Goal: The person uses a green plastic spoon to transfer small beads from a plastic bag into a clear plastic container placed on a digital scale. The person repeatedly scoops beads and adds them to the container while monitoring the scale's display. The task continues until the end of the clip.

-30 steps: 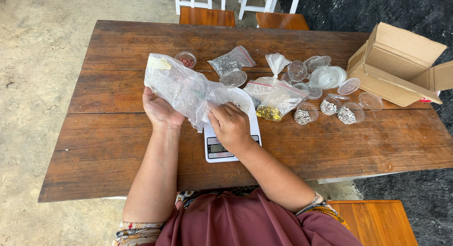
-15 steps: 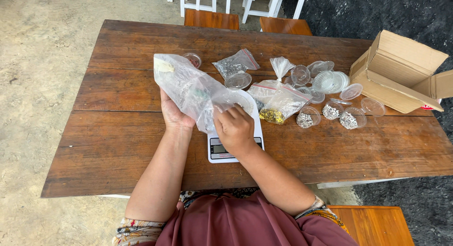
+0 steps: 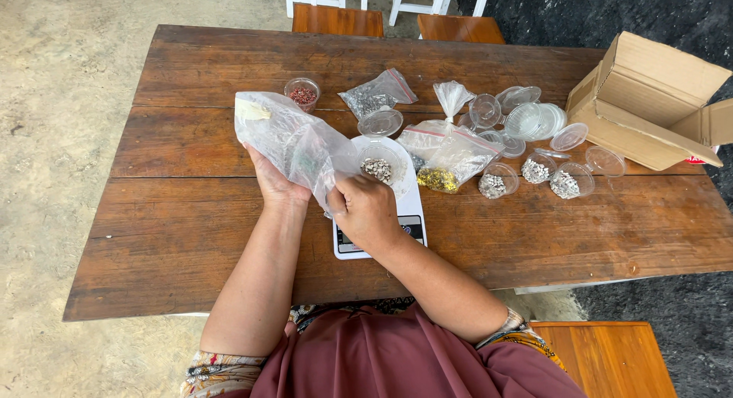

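Observation:
A large clear plastic bag (image 3: 286, 137) is held over the wooden table (image 3: 191, 215). My left hand (image 3: 273, 183) supports it from below. My right hand (image 3: 366, 211) pinches its lower right corner, just above a white kitchen scale (image 3: 405, 215). On the scale stands a small clear cup (image 3: 379, 167) with pale grey bits inside. The hand hides part of the scale's front.
A small cup of red bits (image 3: 302, 94), several zip bags (image 3: 450, 150), empty clear cups and lids (image 3: 534, 119), and cups of pale bits (image 3: 566, 183) lie right of the scale. An open cardboard box (image 3: 649, 100) sits at the table's right end. Wooden benches (image 3: 340, 20) stand beyond.
The bag has shifted left off the scale, so the cup with pale bits shows now. My right hand slid down to the bag's lower corner.

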